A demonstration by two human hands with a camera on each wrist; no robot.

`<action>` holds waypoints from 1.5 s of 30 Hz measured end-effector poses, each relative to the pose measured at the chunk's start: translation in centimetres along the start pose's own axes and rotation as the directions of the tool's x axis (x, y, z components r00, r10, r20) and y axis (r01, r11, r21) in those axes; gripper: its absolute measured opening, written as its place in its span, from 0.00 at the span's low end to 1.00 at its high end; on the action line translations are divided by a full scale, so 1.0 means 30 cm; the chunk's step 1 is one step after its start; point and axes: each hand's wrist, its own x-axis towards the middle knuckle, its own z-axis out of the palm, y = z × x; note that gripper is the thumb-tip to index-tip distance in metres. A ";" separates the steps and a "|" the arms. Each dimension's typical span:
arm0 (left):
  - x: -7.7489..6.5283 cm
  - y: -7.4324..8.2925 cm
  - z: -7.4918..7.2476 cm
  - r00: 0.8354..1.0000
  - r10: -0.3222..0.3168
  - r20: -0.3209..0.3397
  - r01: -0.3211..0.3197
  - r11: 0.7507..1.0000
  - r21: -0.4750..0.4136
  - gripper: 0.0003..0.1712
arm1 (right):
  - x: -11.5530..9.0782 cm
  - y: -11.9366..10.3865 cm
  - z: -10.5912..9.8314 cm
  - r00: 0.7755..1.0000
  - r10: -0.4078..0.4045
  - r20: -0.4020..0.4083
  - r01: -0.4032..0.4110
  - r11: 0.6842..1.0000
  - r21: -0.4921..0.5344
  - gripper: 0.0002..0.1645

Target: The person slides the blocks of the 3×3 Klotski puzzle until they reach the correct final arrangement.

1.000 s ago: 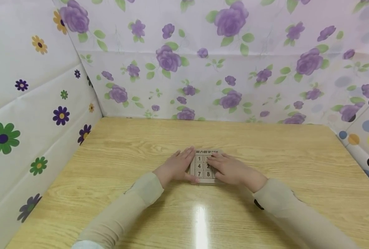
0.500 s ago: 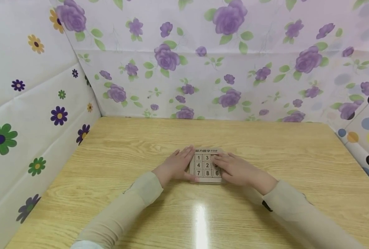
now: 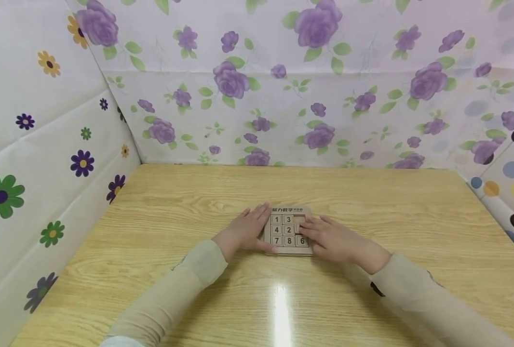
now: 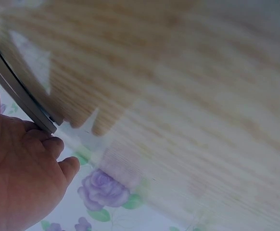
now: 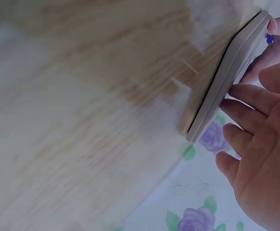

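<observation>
A wooden sliding number puzzle [image 3: 289, 251] lies flat on the table, seen in the head view with digits such as 1, 3, 4, 2, 7, 8 and 6. My left hand [image 3: 244, 232] rests along its left side, fingers extended, thumb on the near-left corner. The right hand [image 3: 332, 239] lies over the right edge, with fingertips on the right column beside a gap at upper right; they hide the middle tile there. Both wrist views show the puzzle's side edge-on, near the left hand [image 4: 22, 168] and by the fingers of the right hand [image 5: 265, 139].
The wood-grain table [image 3: 196, 193] spreads around the puzzle. A purple-flowered cloth [image 3: 239, 120] hangs behind it, a daisy-patterned cloth [image 3: 53, 168] at the left and a dotted cloth [image 3: 500, 207] at the right. Light reflects off the tabletop in front.
My right hand has slid rightward across the puzzle, uncovering tiles 3 and 6. The 5, seen half a second ago, is now out of sight. My left hand has stayed in place.
</observation>
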 end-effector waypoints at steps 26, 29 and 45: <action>0.000 0.000 -0.005 1.000 -0.009 0.001 0.009 1.000 -0.001 0.67 | -0.011 -0.027 -0.008 1.000 0.010 0.021 -0.009 1.000 -0.013 0.30; 0.000 0.002 -0.003 1.000 -0.009 0.004 0.009 1.000 0.004 0.67 | -0.008 -0.025 -0.008 1.000 0.009 0.017 -0.009 1.000 -0.009 0.30; -0.005 0.004 -0.005 1.000 -0.009 0.008 0.009 1.000 -0.001 0.67 | 0.105 -0.011 -0.002 0.999 0.000 0.049 -0.002 0.999 0.034 0.34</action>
